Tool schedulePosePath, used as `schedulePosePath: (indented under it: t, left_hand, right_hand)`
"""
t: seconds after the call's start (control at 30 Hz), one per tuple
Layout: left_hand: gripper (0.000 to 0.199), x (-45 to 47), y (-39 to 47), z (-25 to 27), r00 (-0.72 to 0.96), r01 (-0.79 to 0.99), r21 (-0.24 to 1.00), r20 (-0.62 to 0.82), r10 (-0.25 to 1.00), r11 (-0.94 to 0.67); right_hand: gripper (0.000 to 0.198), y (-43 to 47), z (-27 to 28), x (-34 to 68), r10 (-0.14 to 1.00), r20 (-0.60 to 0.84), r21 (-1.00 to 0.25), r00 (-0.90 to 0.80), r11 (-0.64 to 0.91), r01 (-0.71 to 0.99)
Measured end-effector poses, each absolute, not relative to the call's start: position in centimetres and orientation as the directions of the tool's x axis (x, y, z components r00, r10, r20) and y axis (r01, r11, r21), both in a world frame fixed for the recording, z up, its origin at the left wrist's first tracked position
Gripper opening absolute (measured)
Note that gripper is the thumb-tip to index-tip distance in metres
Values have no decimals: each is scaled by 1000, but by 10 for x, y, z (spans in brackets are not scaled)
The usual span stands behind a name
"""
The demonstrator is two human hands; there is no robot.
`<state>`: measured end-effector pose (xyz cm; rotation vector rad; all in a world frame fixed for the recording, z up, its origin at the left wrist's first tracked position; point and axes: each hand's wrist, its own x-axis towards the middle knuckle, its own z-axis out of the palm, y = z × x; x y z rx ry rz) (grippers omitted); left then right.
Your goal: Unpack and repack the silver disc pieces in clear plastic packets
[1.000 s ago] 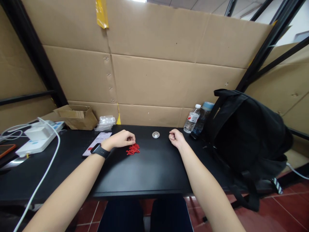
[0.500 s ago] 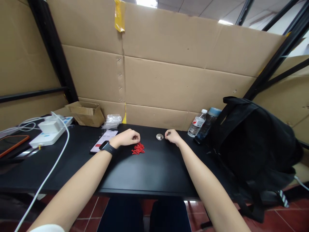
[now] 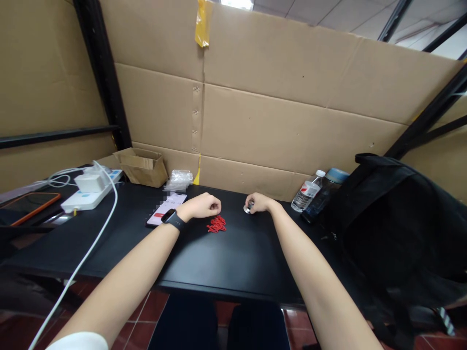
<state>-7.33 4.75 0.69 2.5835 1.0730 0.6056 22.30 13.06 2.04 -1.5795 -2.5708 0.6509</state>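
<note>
The right hand, fingers narrow, touches 1 metal disc; the left hand curls by red string (can't tell if either grips).

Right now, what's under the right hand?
Part of a shiny metal disc shows at the fingers of the right hand; the rest is covered. The black tabletop directly beneath the palm can't be seen either.

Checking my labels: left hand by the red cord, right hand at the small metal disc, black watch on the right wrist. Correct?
Not quite: the black watch is on the left wrist, as the head view shows. The rest stands: left hand by the red cord, right hand at the small metal disc.
</note>
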Motion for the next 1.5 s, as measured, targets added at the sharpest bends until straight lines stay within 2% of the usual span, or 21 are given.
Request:
schedulePosePath:
  t: [0.17, 0.33, 0.57, 0.93, 1.27, 1.5]
  left_hand:
    - [13, -71, 46, 8, 647, 596, 402, 273, 712, -695]
    - [12, -70, 46, 8, 650, 586, 409, 277, 707, -699]
    - [13, -72, 48, 7, 649, 603, 392, 267, 713, -695]
    - [15, -68, 41, 14, 636, 613, 382, 281, 719, -692]
    - [15, -68, 40, 16, 642, 613, 371, 281, 713, -698]
    - [15, -70, 43, 12, 648, 616, 357, 277, 710, -702]
  right_hand:
    - [37, 133, 25, 224, 883, -122, -313, -454, 400, 862]
    - [42, 136, 27, 222, 871, -137, -350, -471, 402, 846]
    - [47, 139, 29, 214, 849, -113, -273, -517, 474, 837]
    - [46, 135, 26, 215, 841, -93, -282, -533, 491, 824]
    - [51, 131, 28, 216, 823, -141, -222, -550, 515, 828]
    - [53, 130, 27, 217, 820, -162, -271, -548, 497, 824]
